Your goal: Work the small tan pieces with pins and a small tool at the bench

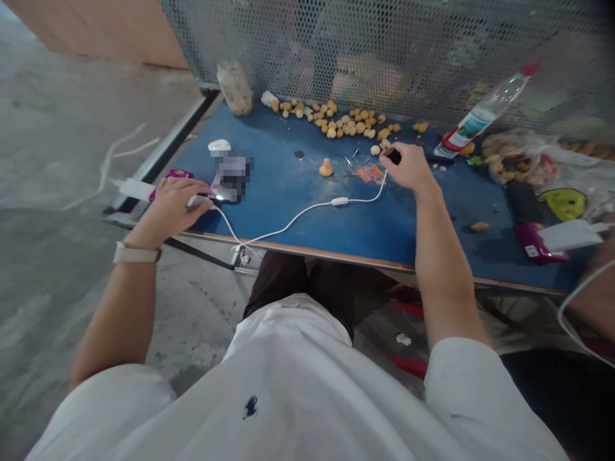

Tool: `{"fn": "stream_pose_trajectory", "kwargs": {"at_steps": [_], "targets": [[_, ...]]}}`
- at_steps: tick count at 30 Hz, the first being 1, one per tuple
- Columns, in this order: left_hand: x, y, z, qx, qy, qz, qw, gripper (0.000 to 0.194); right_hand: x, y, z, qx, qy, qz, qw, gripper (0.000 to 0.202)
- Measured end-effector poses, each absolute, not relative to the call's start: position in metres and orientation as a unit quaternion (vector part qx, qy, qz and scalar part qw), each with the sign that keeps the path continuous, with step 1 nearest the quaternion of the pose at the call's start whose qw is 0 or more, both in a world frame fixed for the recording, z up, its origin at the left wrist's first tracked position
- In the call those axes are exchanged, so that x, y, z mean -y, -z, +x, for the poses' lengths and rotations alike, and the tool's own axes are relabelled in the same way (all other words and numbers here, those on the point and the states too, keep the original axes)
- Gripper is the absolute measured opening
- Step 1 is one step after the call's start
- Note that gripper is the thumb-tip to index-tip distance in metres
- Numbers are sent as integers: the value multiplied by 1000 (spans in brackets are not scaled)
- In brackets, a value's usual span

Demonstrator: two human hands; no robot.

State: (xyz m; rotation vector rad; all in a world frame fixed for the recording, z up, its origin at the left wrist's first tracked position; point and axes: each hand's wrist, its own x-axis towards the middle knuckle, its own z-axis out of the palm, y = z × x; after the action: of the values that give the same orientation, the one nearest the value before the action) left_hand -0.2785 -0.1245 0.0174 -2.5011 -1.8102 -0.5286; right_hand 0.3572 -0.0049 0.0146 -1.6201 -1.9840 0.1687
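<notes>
My left hand (175, 202) is closed at the left front of the blue table (288, 173), around a small whitish piece (196, 202) at the end of a white cord (298, 218). The cord runs across the table, through an inline switch (340, 201), up to my right hand (408, 165). That hand is closed on a small dark tool (393, 155), whose tip end is too small to make out. Beside it lie orange shavings (369, 173) and thin metal bits (353, 157). A small yellow gourd-shaped piece (326, 168) stands left of the shavings.
Many yellow pieces (353, 125) line the perforated metal screen (298, 51). A tilted bottle (473, 125), bagged pieces (514, 157) and a purple device (541, 243) are right. Left are a jar (234, 88), a white mouse-like object (220, 146) and a phone-like object (233, 176). Another person's arm (596, 291) shows at right.
</notes>
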Motion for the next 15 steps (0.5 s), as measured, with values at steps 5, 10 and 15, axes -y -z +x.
{"fn": "stream_pose_trajectory", "kwargs": {"at_steps": [5, 10, 15], "targets": [[127, -24, -281, 591, 231, -772, -39, 29, 12, -19, 351, 747, -68, -605, 268, 51], [129, -23, -278, 611, 232, -756, -34, 34, 13, -18, 349, 749, -65, -599, 274, 51], [138, -26, -272, 632, 236, -738, -12, 38, 14, -19, 346, 749, -71, -594, 284, 53]]}}
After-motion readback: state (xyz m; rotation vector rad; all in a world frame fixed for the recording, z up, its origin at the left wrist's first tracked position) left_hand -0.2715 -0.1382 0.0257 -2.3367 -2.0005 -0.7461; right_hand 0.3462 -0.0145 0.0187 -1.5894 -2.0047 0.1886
